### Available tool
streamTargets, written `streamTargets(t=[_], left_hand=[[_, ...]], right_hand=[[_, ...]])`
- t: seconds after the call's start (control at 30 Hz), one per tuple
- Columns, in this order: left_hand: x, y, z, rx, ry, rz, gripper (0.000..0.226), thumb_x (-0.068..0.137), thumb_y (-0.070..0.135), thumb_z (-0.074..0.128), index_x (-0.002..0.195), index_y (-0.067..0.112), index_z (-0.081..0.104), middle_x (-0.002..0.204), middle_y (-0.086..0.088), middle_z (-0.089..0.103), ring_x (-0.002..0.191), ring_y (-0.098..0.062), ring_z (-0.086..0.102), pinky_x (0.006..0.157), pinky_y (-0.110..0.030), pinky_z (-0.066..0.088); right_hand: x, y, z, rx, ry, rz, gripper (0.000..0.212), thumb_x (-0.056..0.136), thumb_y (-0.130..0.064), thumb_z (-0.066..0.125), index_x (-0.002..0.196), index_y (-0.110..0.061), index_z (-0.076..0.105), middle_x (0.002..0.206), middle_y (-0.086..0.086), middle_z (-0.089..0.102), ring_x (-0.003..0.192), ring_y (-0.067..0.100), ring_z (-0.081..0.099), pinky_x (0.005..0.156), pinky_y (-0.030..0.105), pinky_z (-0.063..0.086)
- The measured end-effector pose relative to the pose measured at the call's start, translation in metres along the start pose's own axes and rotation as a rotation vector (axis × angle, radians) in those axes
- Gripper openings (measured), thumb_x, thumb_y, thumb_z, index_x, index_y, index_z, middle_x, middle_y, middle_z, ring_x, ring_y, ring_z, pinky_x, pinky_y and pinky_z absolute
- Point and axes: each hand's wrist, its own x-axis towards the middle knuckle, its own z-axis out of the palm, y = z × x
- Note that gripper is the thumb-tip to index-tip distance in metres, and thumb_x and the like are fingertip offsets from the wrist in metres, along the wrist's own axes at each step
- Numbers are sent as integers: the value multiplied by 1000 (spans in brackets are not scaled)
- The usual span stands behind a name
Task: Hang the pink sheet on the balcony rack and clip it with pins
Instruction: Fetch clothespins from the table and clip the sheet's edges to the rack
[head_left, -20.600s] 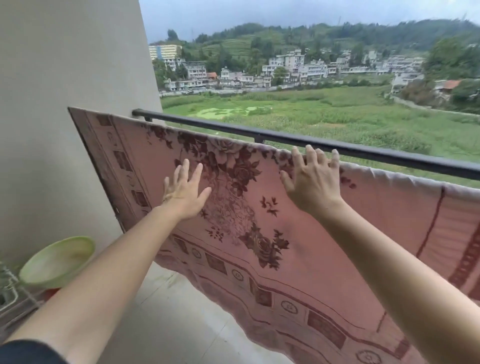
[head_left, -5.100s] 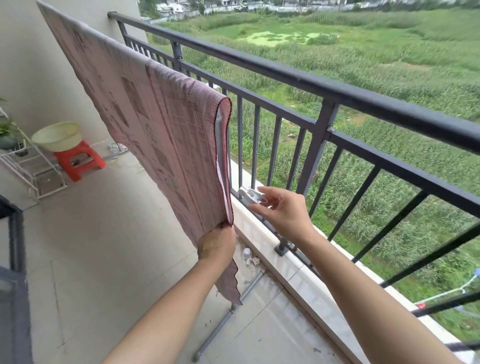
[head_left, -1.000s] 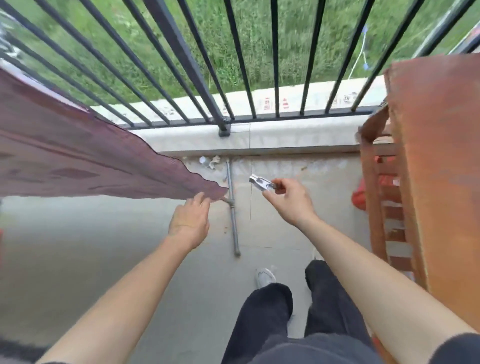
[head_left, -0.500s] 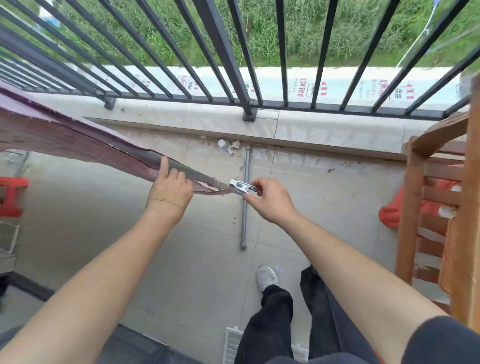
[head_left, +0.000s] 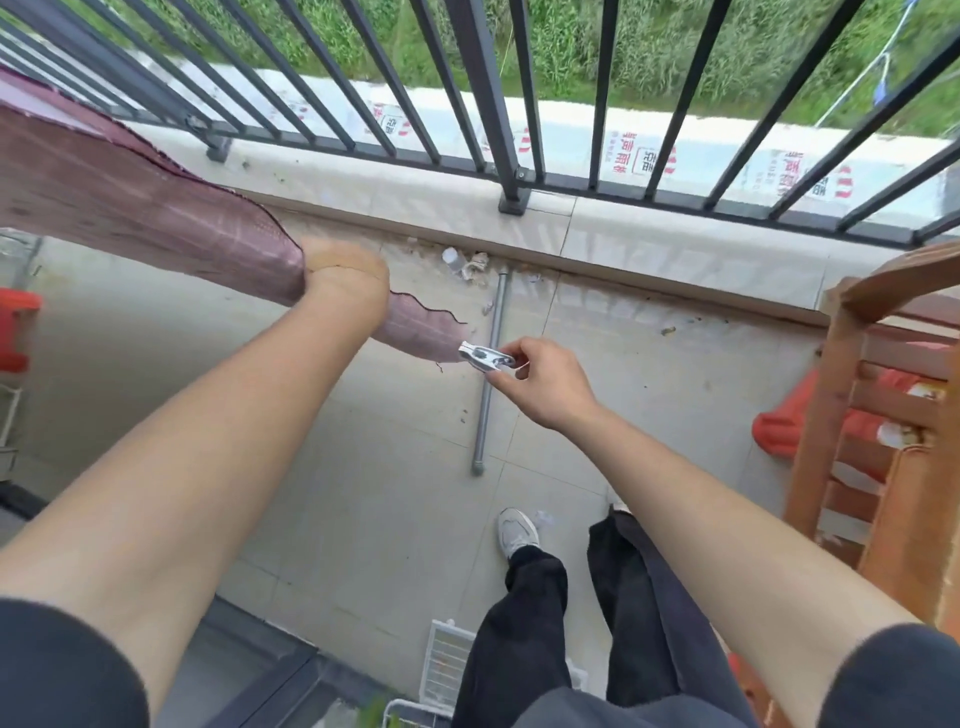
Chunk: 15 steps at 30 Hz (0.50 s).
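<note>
Head view: the sheet (head_left: 156, 218) is hanging bunched in from the upper left, above the floor (head_left: 363, 493) and inside the railing (head_left: 483, 93). The left hand (head_left: 345, 278) is gripping it near its corner, with the cloth running through the fist and the fingers curled out of sight. The right hand (head_left: 545, 384) is pinching a metal pin (head_left: 485, 358) between thumb and forefinger, its tip sitting right at the sheet's corner. Whether it is biting the cloth cannot be told. A pipe (head_left: 485, 421) is lying on the floor below.
</note>
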Motion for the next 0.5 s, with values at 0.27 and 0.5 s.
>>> streamTargets(t=[0.27,0.5], left_hand=[[-4,5,7,-151,226,26,34,89,6,48,121,10,60,124,-12,58,119,-31,48,96,-36,35],[-33,-10,22,-122,418,258,26,84,7,53,105,12,68,112,-9,56,111,-31,45,87,-37,32]], right_hand=[[-7,-1,4,48,25,36,27,82,-40,68,106,-28,69,101,-3,70,93,17,64,81,31,51],[-8,-6,-1,127,108,48,21,80,-39,68,100,-33,67,102,-4,66,92,13,63,86,30,50]])
